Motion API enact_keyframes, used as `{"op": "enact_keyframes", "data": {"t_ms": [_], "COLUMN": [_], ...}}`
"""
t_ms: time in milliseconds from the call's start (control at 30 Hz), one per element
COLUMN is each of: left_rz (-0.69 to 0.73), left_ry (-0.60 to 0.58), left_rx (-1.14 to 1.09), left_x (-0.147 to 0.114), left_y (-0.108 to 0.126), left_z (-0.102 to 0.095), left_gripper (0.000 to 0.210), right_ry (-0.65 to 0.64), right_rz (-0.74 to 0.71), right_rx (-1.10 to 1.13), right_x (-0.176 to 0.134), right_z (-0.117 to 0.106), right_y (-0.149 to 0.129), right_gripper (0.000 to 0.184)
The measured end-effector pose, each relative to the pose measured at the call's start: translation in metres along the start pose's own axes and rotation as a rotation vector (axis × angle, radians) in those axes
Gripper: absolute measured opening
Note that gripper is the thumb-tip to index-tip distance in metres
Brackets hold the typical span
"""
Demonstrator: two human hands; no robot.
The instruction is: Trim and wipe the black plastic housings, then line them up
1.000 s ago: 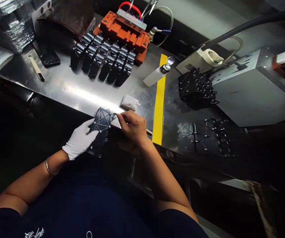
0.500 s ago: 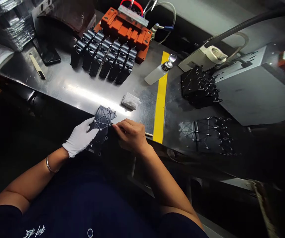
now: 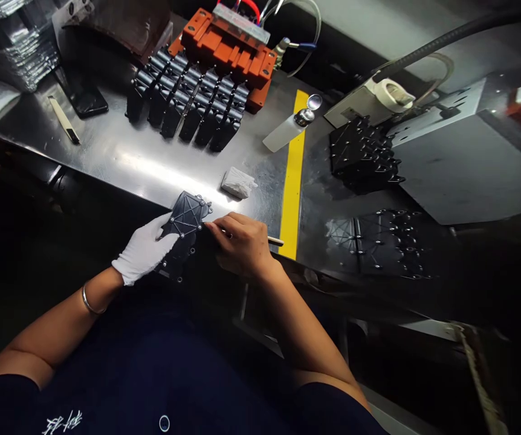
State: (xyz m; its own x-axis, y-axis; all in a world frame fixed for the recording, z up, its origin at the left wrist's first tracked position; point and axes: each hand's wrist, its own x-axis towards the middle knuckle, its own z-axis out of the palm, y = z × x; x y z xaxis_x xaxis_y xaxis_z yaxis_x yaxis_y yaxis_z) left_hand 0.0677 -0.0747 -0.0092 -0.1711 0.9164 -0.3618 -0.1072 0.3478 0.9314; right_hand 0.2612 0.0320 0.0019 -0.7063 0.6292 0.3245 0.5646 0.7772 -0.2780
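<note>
My left hand (image 3: 141, 251), in a white glove, grips a black ribbed plastic housing part (image 3: 188, 215) along its left side, tilted over the bench's front edge. My bare right hand (image 3: 242, 241) is closed, with fingertips at the part's right edge. From behind that hand sticks out the cream handle with dark end of a slim knife (image 3: 275, 241); my fingers hide most of it, and its blade cannot be made out clearly. A folded white cloth (image 3: 239, 183) lies on the metal bench just beyond the part.
Several black housings (image 3: 192, 99) stand in a row before an orange fixture (image 3: 228, 51). Another cream knife (image 3: 64, 119) and a phone (image 3: 86, 99) lie at left. A white bottle (image 3: 286, 131) rests by the yellow tape (image 3: 293, 181). More black parts (image 3: 364, 154) are beside a grey box (image 3: 460, 163).
The knife handle sticks out a little further behind my right hand, which has tilted slightly. My left hand keeps its hold on the part. The whole view has shifted slightly.
</note>
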Motion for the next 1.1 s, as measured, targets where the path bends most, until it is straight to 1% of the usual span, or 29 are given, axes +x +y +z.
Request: {"op": "enact_keyframes", "data": {"t_ms": [133,233,300,400,500,600,733,833,967,1100], "left_rz": [0.000,0.014,0.027,0.044,0.063,0.059,0.049,0.038,0.050,0.079], "left_ry": [-0.002,-0.006,-0.007,-0.020,-0.027,-0.014,-0.023,-0.022,0.005,0.019], "left_rx": [-0.066,-0.045,-0.016,-0.001,-0.002,0.022,0.028,0.005,-0.034,-0.032], "left_x": [0.001,0.001,0.001,0.001,0.001,0.002,0.003,0.003,0.003,0.003], "left_y": [-0.001,0.001,0.002,0.004,0.004,0.003,0.002,0.001,-0.002,-0.005], "left_z": [-0.001,-0.001,-0.002,-0.002,-0.002,-0.001,-0.001,-0.001,0.000,0.001], "left_gripper": [0.055,0.054,0.053,0.052,0.052,0.051,0.051,0.052,0.052,0.052], "right_ry": [-0.033,-0.026,-0.039,-0.099,-0.145,-0.137,-0.130,-0.112,-0.088,0.014], "right_rz": [-0.006,-0.024,-0.073,-0.162,-0.180,-0.146,-0.126,-0.100,0.003,0.121], "right_rx": [0.025,-0.009,0.017,0.059,0.026,0.054,0.260,0.331,0.374,0.370], "right_x": [0.001,0.003,0.005,0.013,0.023,0.029,0.024,0.016,0.005,-0.009], "right_z": [0.000,-0.001,-0.003,-0.007,-0.010,-0.011,-0.006,-0.001,0.004,0.009], "right_y": [-0.002,0.000,0.004,0.012,0.017,0.019,0.022,0.025,0.024,0.013], "right_gripper": [0.032,0.034,0.033,0.032,0.034,0.032,0.026,0.025,0.027,0.025]}}
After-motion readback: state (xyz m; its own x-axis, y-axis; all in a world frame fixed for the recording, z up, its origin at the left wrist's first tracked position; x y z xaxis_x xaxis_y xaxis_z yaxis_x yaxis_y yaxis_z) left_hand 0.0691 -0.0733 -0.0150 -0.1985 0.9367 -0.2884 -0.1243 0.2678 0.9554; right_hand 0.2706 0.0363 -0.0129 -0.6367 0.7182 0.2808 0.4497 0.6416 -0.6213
